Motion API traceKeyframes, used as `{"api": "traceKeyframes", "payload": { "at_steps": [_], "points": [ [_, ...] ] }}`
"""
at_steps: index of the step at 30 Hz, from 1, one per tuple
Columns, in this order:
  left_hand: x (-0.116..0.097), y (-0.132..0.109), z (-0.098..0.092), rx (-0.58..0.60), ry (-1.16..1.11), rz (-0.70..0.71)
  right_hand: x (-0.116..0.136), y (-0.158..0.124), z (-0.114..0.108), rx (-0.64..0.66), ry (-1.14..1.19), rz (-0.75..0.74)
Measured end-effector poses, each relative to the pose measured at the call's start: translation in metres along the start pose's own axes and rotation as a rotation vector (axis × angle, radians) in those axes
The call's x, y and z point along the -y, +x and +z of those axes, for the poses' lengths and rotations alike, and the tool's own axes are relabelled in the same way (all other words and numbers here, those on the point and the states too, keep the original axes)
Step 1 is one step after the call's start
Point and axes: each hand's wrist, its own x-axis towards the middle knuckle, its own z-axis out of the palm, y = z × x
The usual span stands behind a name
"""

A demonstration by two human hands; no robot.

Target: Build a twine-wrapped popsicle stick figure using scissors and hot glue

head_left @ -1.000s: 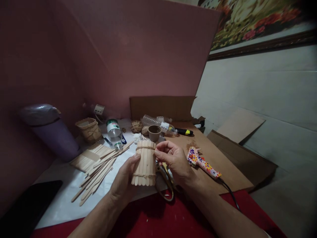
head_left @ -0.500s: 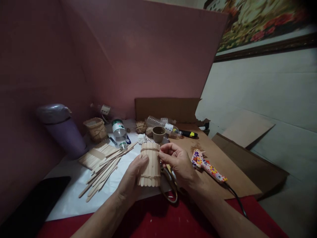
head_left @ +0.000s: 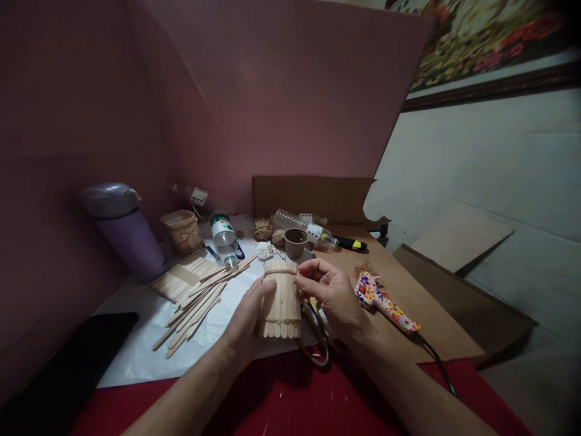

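Note:
A small upright cylinder of wooden craft sticks point(head_left: 281, 300), bound with twine near top and bottom, stands at the white sheet's front edge. My left hand point(head_left: 247, 321) wraps round its left side and steadies it. My right hand point(head_left: 329, 293) has its fingers curled and pinched at the upper twine band on the cylinder's right side. Gold-handled scissors point(head_left: 318, 339) lie right under my right hand. Loose craft sticks point(head_left: 197, 300) are spread to the left of my left hand.
A flower-patterned glue gun point(head_left: 384, 303) with a black cord lies on brown cardboard point(head_left: 408, 284) at right. Behind stand a brown cup point(head_left: 296, 242), twine balls point(head_left: 263, 229), plastic bottles point(head_left: 223, 233), a small stick basket point(head_left: 183, 230), a purple bin point(head_left: 122, 233). A dark phone point(head_left: 68, 375) lies front left.
The view has drifted, so everything sits slightly further right in the picture. Both hands stay on the stick cylinder, with my right fingers still working at the upper twine.

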Motion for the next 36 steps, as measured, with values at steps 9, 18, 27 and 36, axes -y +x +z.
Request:
{"api": "traceKeyframes", "payload": {
  "at_steps": [9, 18, 27, 36],
  "points": [
    [-0.0020, -0.0002, 0.0013, 0.013, 0.031, 0.043, 0.0060, -0.0033, 0.0014, -0.005, -0.062, -0.017],
    [-0.0026, -0.0011, 0.0018, 0.002, 0.045, 0.034, 0.0048, -0.0036, 0.0011, 0.004, -0.105, -0.030],
    [-0.0036, -0.0001, 0.0028, 0.015, 0.057, 0.063, 0.0010, -0.0070, 0.0030, 0.001, -0.203, -0.094],
    [-0.0040, -0.0033, 0.0044, -0.002, 0.090, 0.108, 0.0001, -0.0082, 0.0052, -0.015, -0.255, -0.125]
  ]
}}
